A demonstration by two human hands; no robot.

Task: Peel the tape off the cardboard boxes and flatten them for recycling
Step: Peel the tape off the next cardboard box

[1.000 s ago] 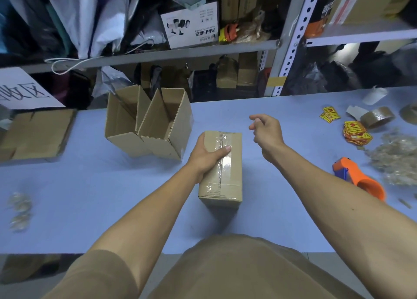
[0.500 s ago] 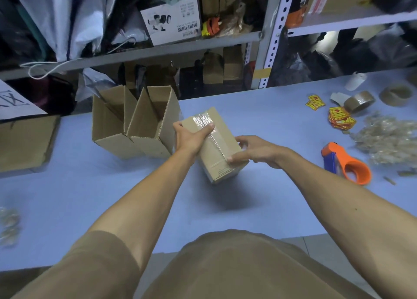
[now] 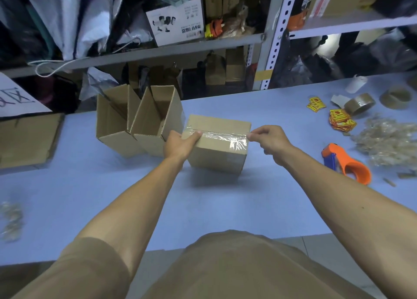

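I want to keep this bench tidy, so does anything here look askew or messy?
Yes. The two opened boxes lean tilted against each other instead of lying flat. A loose heap of peeled tape sprawls at the table's right, with another clump at the left edge. The taped box looks undamaged.

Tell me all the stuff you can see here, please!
Taped box: 1, brown, middle of the table, clear tape along its top.
Open boxes: 2, brown, left of the taped box.
Flat cardboard: 1, brown, far left.
Table: 1, blue.
Tape gun: 1, orange and blue, right.
Tape rolls: 2, brown, far right.
Stickers: several, yellow and red, by the rolls.
Peeled tape pile: 1, clear, right edge.
Shelves: grey, behind the table, full of bags and boxes.
Left hand: grips the taped box's left end.
Right hand: pinches the tape at the box's right end.
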